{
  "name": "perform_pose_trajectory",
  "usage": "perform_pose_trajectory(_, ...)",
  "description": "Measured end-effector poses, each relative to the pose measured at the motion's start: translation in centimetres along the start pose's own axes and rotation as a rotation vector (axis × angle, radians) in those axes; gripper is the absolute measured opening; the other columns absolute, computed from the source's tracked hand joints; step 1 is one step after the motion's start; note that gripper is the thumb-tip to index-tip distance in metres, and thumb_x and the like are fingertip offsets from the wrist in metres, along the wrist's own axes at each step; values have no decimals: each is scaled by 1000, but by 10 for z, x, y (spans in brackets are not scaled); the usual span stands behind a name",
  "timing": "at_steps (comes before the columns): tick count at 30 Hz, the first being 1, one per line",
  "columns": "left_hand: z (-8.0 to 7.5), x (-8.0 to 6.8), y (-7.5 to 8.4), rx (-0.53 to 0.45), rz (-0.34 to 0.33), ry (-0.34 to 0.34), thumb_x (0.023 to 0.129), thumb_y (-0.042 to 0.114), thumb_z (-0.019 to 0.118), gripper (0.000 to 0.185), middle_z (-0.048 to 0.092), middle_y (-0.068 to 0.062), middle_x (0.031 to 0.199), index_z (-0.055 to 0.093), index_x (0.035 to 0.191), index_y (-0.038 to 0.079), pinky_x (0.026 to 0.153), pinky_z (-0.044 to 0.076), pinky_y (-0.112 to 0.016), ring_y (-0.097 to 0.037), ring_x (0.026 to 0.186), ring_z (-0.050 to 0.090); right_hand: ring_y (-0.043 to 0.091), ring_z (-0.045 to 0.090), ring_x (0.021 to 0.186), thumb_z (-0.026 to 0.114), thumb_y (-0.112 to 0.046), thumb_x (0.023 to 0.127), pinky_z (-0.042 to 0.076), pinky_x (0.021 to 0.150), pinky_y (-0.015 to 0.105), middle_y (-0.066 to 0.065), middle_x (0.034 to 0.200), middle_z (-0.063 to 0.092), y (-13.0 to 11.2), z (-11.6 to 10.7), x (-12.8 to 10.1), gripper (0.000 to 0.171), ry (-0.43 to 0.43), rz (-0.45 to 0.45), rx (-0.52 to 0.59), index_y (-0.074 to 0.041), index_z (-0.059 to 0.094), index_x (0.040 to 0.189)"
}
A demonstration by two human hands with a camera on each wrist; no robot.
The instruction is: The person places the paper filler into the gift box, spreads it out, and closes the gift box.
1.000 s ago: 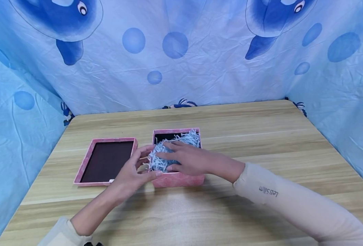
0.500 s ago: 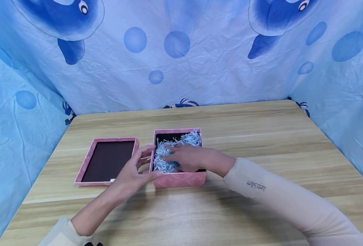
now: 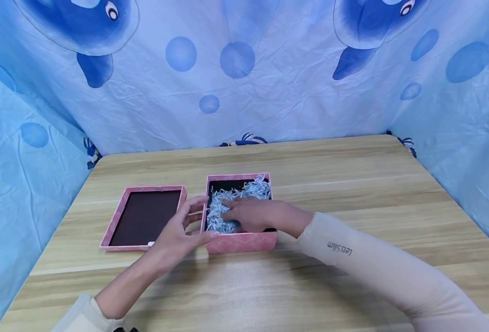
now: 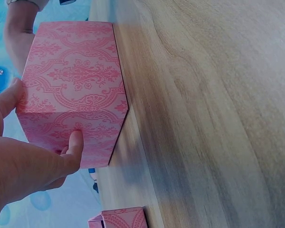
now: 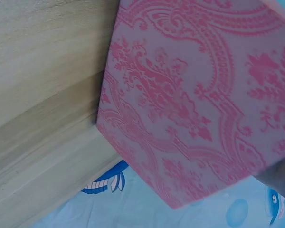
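Observation:
A pink patterned box (image 3: 240, 243) stands on the table with its top uncovered. Light-blue shredded paper (image 3: 257, 188) fills much of its inside, and a black patch of the interior shows at the back left. My right hand (image 3: 250, 214) reaches in over the near right side and presses on the paper; its fingertips are partly buried. Beside the box, my left hand (image 3: 182, 233) rests its thumb at the near left corner and its loosely bent fingers against the left wall. The left wrist view shows a fingertip (image 4: 76, 140) touching the patterned side.
A shallow pink lid (image 3: 144, 216) with a dark inside lies to the left of the box, close to my left forearm. A small white thing (image 3: 151, 243) sits at its near edge. Behind the wooden table (image 3: 352, 193) hangs a blue sea-pattern curtain (image 3: 285, 92).
My right hand has moved deeper into the box, and the shredded paper at the left wall sits lower, no longer over the rim. The left hand has stayed at the corner.

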State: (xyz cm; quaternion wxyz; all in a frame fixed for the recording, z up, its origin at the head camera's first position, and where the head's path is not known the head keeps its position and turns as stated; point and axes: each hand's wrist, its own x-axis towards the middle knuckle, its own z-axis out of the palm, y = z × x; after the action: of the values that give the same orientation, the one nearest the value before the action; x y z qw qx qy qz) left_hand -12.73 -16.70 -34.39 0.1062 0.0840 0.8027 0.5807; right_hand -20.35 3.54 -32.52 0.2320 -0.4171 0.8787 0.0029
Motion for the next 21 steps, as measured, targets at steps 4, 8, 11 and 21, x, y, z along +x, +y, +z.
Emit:
perform_pose_trajectory(4, 0, 0, 0, 12, -7, -11, 83, 26, 77, 79, 38, -6, 142, 31, 147, 21, 102, 44, -43, -30, 133, 39, 25, 18, 146, 58, -32, 97, 23, 115, 45, 0, 160, 15, -4, -7, -10, 59, 63, 7, 56, -35, 31, 149)
perform_pose_trajectory(8, -1, -1, 0, 10, -15, -15, 83, 25, 77, 78, 37, -6, 141, 30, 146, 22, 100, 46, -41, -31, 134, 38, 25, 19, 145, 59, -36, 95, 25, 114, 46, 2, 160, 17, -10, -17, -26, 63, 141, -19, 41, -36, 28, 150)
perform_pose_trajectory(11, -1, -1, -1, 7, -16, -16, 83, 27, 77, 78, 37, -6, 141, 31, 146, 24, 100, 46, -40, -31, 134, 38, 28, 26, 143, 61, -35, 94, 28, 113, 48, 6, 157, 26, -13, -23, -37, 62, 233, -67, 0, -32, 34, 150)
perform_pose_trajectory(21, 0, -2, -1, 2, -1, -17, 82, 28, 78, 79, 37, -7, 141, 31, 146, 23, 100, 46, -41, -31, 134, 39, 37, 15, 145, 56, -42, 95, 19, 113, 57, 10, 159, 20, -3, -17, -44, 63, 282, -25, -7, -28, 32, 151)
